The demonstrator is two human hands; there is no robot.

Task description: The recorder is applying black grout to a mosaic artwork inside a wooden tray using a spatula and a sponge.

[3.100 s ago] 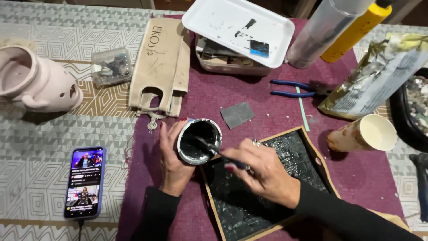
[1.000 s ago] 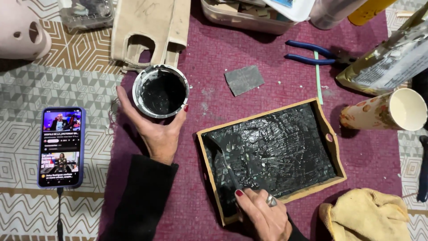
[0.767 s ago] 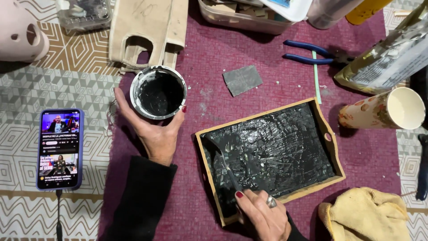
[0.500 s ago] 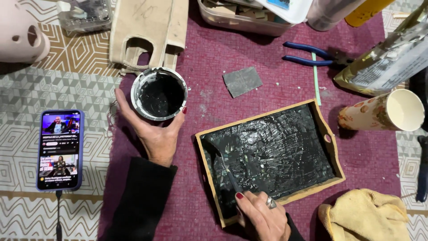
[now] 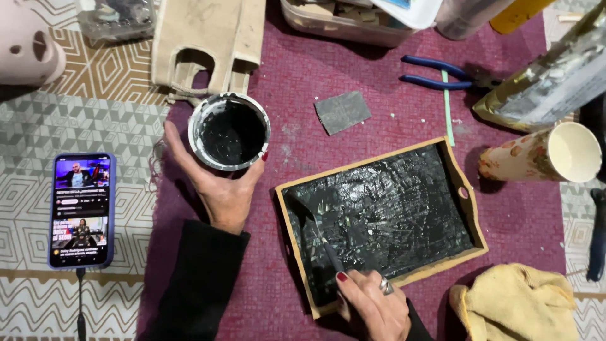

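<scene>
The right hand point(image 5: 374, 304) is pinching a thin dark-handled brush point(image 5: 315, 235) at the near edge of the shallow wooden tray coated in glossy black point(image 5: 384, 218), and the brush's long axis is running up and leftward from the fingers toward the tray's left wall. The left hand point(image 5: 213, 183) is cupping the round white cup of black paint point(image 5: 229, 131), which is sitting just up and left of the tray, nearer that hand.

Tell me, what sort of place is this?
Probably a home craft table rather than a workshop. The left hand holds a cup of black paint, the right hand brushes a wooden tray, and blue pliers lie on a purple mat.
</scene>
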